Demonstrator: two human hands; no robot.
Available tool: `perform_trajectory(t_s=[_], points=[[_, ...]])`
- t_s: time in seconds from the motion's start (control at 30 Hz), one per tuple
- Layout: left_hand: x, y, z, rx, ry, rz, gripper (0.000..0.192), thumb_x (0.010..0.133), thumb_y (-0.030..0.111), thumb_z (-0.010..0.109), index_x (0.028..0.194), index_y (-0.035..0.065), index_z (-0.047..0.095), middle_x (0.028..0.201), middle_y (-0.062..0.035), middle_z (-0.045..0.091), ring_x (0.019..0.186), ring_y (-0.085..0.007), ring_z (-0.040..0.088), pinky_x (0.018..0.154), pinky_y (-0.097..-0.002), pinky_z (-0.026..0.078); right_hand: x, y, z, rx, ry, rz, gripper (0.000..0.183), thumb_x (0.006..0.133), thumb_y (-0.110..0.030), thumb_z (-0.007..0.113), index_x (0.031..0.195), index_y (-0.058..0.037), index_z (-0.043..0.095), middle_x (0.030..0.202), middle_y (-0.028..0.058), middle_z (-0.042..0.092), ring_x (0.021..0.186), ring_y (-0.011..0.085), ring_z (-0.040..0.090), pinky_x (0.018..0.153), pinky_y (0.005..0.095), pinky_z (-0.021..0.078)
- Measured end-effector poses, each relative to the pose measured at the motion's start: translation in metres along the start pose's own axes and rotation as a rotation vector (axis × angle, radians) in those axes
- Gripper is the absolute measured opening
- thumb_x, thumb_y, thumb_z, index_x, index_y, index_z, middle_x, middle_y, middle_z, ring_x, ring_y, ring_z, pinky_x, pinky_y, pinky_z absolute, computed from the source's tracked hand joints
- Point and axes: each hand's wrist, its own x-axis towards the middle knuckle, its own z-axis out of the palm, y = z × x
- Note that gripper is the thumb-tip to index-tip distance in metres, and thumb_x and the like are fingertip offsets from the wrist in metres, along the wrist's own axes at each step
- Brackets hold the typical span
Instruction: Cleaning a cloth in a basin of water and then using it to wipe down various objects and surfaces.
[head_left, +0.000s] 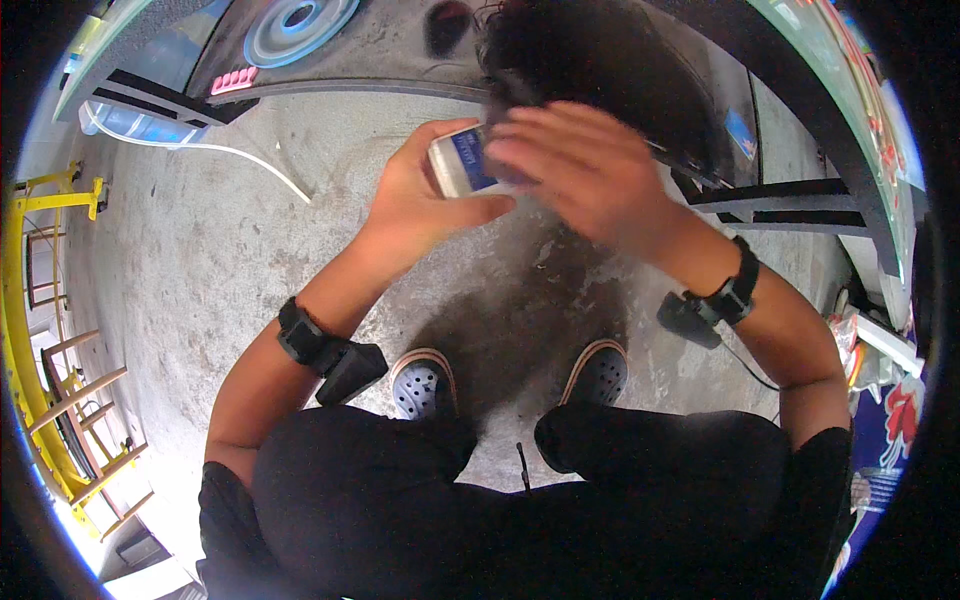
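My left hand (420, 187) grips a small white and blue box (466, 161) that bears writing. Fingers wrap its far side, and the thumb lies along its near edge. Over the right end of the box is my right hand (589, 169), blurred, with its fingers stretched toward the left. Those fingers cover part of the box, so whether they pinch anything is hidden. Just beyond them spreads a large dark mass (600, 60), too dark to identify. Both hands are above the concrete floor (225, 247), in front of a low dark shelf (390, 67).
On the shelf are a light blue ring-shaped disc (300, 34) and a pink moulded piece (234, 80). A white cable (225, 148) trails across the floor. Yellow metal framing (19, 315) and a wooden rack (90, 427) stand left; packaged goods (877, 352) lie right.
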Motion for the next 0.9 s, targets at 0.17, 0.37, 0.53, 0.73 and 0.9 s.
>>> perform_trajectory(t_s=[0.17, 0.37, 0.53, 0.73, 0.9], points=[[0.0, -0.008, -0.003, 0.341, -0.041, 0.258, 0.074, 0.067, 0.001, 0.081, 0.13, 0.0017, 0.043, 0.121, -0.0104, 0.058, 0.111, -0.0188, 0.059, 0.091, -0.034, 0.052, 0.018, -0.028, 0.021, 0.153, -0.03, -0.02, 0.037, 0.082, -0.019, 0.065, 0.117, -0.0089, 0.067, 0.12, 0.0101, 0.067, 0.12, 0.0266, 0.06, 0.103, 0.0431, 0.0456], [0.0, -0.001, -0.012, -0.016, -0.015, 0.163, 0.076, 0.072, -0.011, 0.074, 0.138, -0.0007, 0.038, 0.125, -0.0122, 0.058, 0.113, -0.0203, 0.061, 0.098, -0.0352, 0.051, 0.009, 0.009, -0.007, -0.034, -0.116, -0.158, 0.034, 0.087, -0.012, 0.057, 0.119, -0.0101, 0.066, 0.129, 0.0099, 0.063, 0.124, 0.0267, 0.057, 0.107, 0.0426, 0.0444], [0.001, -0.004, -0.007, -0.187, -0.022, 0.063, 0.075, 0.072, -0.011, 0.075, 0.138, 0.0017, 0.042, 0.12, -0.0083, 0.06, 0.11, -0.0197, 0.062, 0.094, -0.0347, 0.053, -0.006, 0.014, 0.0, 0.001, -0.123, 0.016, 0.041, 0.085, -0.004, 0.061, 0.126, -0.009, 0.064, 0.133, 0.0098, 0.061, 0.127, 0.027, 0.055, 0.108, 0.0416, 0.0442], [-0.001, -0.011, -0.008, 0.054, -0.065, 0.07, 0.071, 0.071, -0.005, 0.078, 0.132, 0.0028, 0.043, 0.117, -0.0074, 0.059, 0.109, -0.0168, 0.06, 0.092, -0.0339, 0.053, 0.018, -0.011, 0.014, 0.175, -0.199, -0.189, 0.037, 0.086, -0.011, 0.061, 0.123, -0.0105, 0.066, 0.131, 0.0066, 0.062, 0.126, 0.0256, 0.056, 0.104, 0.0397, 0.0467], [-0.003, -0.009, -0.013, -0.106, -0.098, 0.066, 0.072, 0.07, -0.006, 0.077, 0.132, 0.0025, 0.042, 0.119, -0.0072, 0.057, 0.113, -0.0166, 0.059, 0.095, -0.0346, 0.052, 0.019, 0.0, 0.002, 0.142, -0.227, -0.139, 0.035, 0.087, -0.008, 0.062, 0.122, -0.0104, 0.067, 0.13, 0.0086, 0.063, 0.126, 0.0265, 0.056, 0.104, 0.0406, 0.0463]])
